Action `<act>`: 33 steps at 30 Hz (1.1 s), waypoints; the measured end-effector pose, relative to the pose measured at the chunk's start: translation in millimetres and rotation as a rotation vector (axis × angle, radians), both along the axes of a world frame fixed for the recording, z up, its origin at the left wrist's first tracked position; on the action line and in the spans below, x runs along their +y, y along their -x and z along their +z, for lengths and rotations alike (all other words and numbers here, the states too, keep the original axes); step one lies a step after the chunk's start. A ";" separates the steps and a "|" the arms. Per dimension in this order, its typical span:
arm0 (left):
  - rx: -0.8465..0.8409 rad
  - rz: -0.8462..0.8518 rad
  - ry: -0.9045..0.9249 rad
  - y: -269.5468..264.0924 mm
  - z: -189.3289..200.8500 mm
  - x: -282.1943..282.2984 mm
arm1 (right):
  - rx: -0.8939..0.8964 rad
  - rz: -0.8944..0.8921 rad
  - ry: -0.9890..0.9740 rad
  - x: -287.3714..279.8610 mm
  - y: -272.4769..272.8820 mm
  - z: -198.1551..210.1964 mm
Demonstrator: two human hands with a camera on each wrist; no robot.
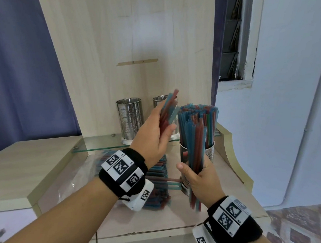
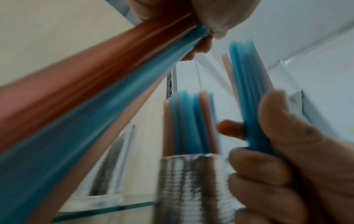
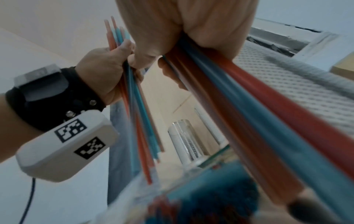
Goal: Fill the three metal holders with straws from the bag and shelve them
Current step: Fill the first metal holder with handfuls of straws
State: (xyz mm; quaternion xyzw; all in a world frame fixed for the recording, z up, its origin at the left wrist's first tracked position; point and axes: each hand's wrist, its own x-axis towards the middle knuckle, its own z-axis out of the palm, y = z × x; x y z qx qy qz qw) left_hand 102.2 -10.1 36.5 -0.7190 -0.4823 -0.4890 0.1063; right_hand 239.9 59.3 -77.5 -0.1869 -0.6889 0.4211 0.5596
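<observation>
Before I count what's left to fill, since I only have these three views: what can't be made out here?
- Second holder on the glass shelf: head view, mostly hidden by the left hand and its straws; contents unknown.
- Front holder: the right hand and its bundle cover its base.
- Bag of straws: left wrist hides part; amount remaining unclear.
- Both wrist views: motion blur, no straw count.

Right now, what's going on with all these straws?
A person is sorting straws into metal holders. The left hand holds a small bunch of red and blue straws; the right hand grips another bunch beside the full holder on the counter. Two empty holders stand on the glass shelf. The bag of straws lies on the counter.
</observation>
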 end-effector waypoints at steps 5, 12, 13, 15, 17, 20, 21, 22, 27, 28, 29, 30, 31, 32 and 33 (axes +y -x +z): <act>-0.349 -0.109 -0.046 -35.6 3.0 -2.4 | 0.063 0.122 -0.076 -16.0 5.1 25.8; -0.586 -0.254 -0.079 -51.8 -6.9 -0.3 | -0.055 -0.109 -0.190 -17.5 0.2 25.1; -0.618 -0.292 -0.071 -52.0 -8.2 -0.7 | -0.084 -0.175 -0.234 -19.4 -1.2 25.8; -0.697 -0.357 -0.063 -54.4 -9.3 -1.9 | -0.136 -0.252 -0.293 -23.4 -2.6 26.4; -0.806 -0.402 -0.024 -56.6 -11.8 -1.1 | -0.122 -0.175 -0.239 -28.4 -3.7 27.1; -0.885 -0.446 0.070 -57.8 -12.7 -2.2 | -0.126 -0.115 -0.189 -34.4 -4.1 25.4; -0.860 -0.466 0.089 -55.1 -12.0 -3.9 | -0.134 -0.134 -0.191 -34.8 -4.5 23.9; -0.812 -0.483 0.098 -51.3 -10.0 -6.7 | -0.139 -0.156 -0.193 -34.5 -5.2 22.3; -0.432 -0.330 -0.026 -33.4 23.2 -19.9 | -0.251 -0.219 -0.178 -34.7 -7.0 20.1; -0.294 -0.203 -0.048 -30.2 30.5 -19.2 | -0.269 -0.221 -0.173 -37.2 -6.4 21.6; -0.146 -0.081 -0.066 -27.2 35.4 -17.1 | -0.279 -0.221 -0.163 -39.3 -5.3 22.5; -0.017 0.012 -0.074 -25.5 38.4 -14.7 | -0.283 -0.226 -0.149 -40.3 -4.0 22.5; 0.076 0.070 -0.079 -23.6 39.4 -11.2 | -0.286 -0.235 -0.135 -40.0 -2.6 21.4; 0.123 0.089 -0.087 -22.5 38.2 -8.1 | -0.279 -0.237 -0.117 -39.5 -1.4 20.3; 0.138 0.086 -0.102 -22.6 35.2 -5.6 | -0.264 -0.232 -0.098 -40.0 -1.0 19.8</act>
